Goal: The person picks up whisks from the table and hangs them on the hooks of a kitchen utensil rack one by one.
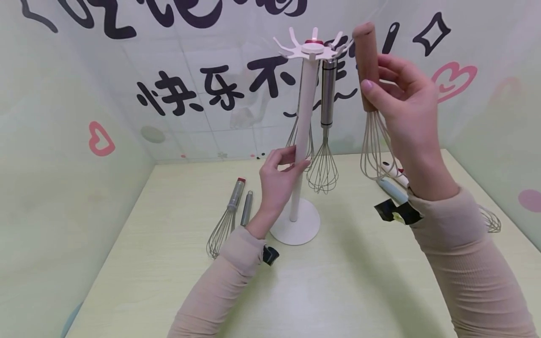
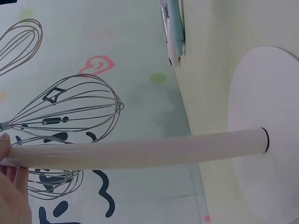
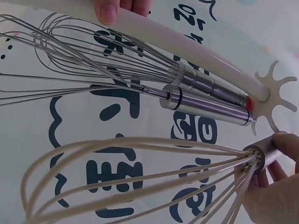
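Observation:
In the head view my left hand (image 1: 276,180) grips the pole of a white rack (image 1: 306,103) around mid-height. The rack has a round base and a ring of curved hooks on top. My right hand (image 1: 407,101) holds a whisk with a wooden handle (image 1: 366,61), handle up and beige wires down, beside the right-hand hooks. Whether its top touches a hook I cannot tell. A steel-handled whisk (image 1: 328,94) hangs from the rack. Behind the pole hangs another whisk, whose red-ended handle (image 3: 210,86) shows in the right wrist view.
On the table left of the base lie a whisk with a red-tipped handle (image 1: 236,195) and a thin metal handle (image 1: 247,209), partly hidden by my left arm. To the right, a light-blue handle (image 1: 393,190) and a white handle lie partly behind my right arm, near whisk wires (image 1: 491,219).

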Demonstrator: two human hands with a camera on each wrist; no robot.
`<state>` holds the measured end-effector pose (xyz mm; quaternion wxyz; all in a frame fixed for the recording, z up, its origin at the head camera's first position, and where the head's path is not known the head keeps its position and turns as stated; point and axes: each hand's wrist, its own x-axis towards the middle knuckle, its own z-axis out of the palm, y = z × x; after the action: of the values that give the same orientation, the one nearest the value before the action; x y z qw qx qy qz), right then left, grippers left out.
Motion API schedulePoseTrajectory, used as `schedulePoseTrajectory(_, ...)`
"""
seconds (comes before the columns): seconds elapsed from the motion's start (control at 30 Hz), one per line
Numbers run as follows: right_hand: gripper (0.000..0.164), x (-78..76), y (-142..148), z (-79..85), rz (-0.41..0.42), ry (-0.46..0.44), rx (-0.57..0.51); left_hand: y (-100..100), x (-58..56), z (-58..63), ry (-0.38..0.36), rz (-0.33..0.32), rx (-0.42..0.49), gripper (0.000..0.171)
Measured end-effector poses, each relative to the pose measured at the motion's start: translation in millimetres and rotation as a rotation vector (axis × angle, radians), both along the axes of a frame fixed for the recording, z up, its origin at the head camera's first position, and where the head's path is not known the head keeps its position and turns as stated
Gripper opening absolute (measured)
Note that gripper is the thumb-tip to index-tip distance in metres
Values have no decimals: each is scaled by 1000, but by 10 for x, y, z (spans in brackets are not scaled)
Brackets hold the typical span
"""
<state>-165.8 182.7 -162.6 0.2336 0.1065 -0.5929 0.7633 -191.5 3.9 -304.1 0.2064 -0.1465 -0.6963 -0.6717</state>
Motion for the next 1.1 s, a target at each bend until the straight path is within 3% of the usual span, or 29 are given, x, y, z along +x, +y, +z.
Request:
schedulePoseTrajectory(0.73, 34, -68, -120, -90, 38, 15, 109, -55, -22, -3, -11, -38, -80, 36)
schedulePoseTrajectory(1.1, 34, -93, -119, -130, 60, 33, 86, -58, -32, -16, 0, -45, -79, 38)
